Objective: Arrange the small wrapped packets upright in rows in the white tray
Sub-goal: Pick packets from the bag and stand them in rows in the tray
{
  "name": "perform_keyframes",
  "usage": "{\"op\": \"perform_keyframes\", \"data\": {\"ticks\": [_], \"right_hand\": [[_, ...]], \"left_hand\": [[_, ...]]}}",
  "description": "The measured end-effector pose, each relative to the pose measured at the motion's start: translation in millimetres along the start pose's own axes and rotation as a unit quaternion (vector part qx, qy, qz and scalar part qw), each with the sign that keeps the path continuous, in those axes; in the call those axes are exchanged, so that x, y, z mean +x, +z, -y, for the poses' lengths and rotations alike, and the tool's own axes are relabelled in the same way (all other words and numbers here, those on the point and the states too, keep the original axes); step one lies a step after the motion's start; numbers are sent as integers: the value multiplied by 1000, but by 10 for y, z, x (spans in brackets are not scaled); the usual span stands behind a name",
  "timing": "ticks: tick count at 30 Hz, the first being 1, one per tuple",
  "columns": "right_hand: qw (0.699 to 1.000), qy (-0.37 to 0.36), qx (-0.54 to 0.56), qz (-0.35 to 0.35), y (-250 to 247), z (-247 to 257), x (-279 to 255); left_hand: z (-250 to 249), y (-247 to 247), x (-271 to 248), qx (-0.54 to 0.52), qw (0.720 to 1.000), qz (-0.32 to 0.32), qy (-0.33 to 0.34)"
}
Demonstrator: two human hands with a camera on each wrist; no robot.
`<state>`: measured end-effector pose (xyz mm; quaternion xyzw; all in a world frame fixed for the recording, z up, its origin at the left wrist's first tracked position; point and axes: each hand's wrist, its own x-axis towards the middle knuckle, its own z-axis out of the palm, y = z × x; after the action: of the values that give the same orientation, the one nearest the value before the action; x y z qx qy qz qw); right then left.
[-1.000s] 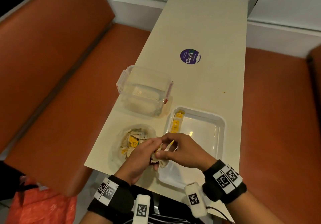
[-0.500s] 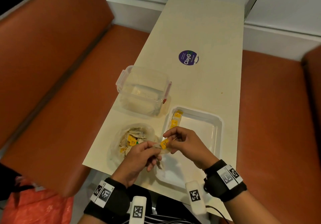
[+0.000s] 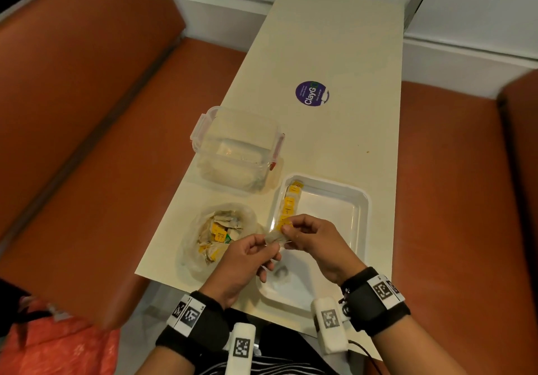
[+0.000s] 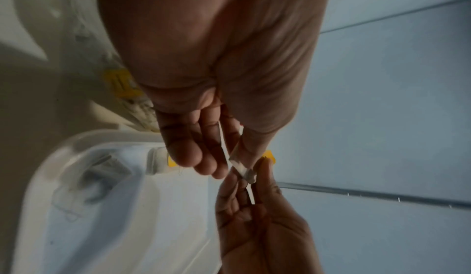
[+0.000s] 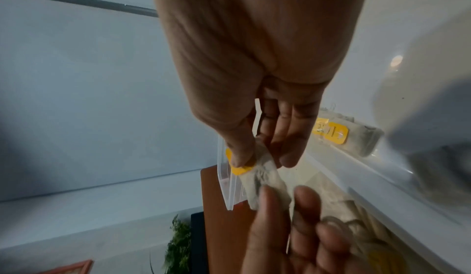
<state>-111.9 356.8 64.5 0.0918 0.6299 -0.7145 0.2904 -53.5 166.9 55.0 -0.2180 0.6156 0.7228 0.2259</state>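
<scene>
Nearest the viewer, a single wrapped packet (image 3: 275, 239) was held in the air between the two hands, above the near left part of the white tray (image 3: 365, 208). The left hand (image 3: 241, 261) was closed in a pinch grip on the packet's left end, and the right hand (image 3: 314, 239) was closed in a pinch grip on its right end, thumb laid over the yellow label (image 5: 238, 168); neither hand held anything else. The packet's long axis was seen to run roughly left to right, from one hand to the other, so it lay crosswise to the row already begun. That row of packets (image 3: 288, 204) was stood along the tray's left wall, directly beyond the held packet, with its near end just past the right hand's fingertips (image 3: 286, 229). The right hand was judged the nearer to the row's open end; a turn of the packet to upright and a short move away from the viewer was judged to be required. Left of the tray, on the worktop (image 3: 334, 40), the clear bag of loose packets (image 3: 217, 233) was seen, and beyond it a clear lidded container (image 3: 237, 147).
</scene>
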Motion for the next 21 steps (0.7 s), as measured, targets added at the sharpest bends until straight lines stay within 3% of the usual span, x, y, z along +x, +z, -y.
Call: {"op": "perform_keyframes", "data": {"ticks": [3,7,9,11,16,21], "right_hand": [[999,2,-40,-26,-143,-64,93],[964,-10,-248,-92,-351,-272,293],[935,-19,-343,-86,-382,-384,376],[924,-18,-376,-61,-354,-457,433],[922,1,-387,-2,-174,-555,549],[922,-12,-385,-47,-93,-640,634]], "left_hand": [[48,-12,21,97,995,-22,-6],[113,-75,43,287,955,-69,31],[133,-45,68,400,913,-54,68],[126,29,96,501,859,-29,100],[173,193,178,676,725,12,132],[239,434,153,794,589,84,124]]}}
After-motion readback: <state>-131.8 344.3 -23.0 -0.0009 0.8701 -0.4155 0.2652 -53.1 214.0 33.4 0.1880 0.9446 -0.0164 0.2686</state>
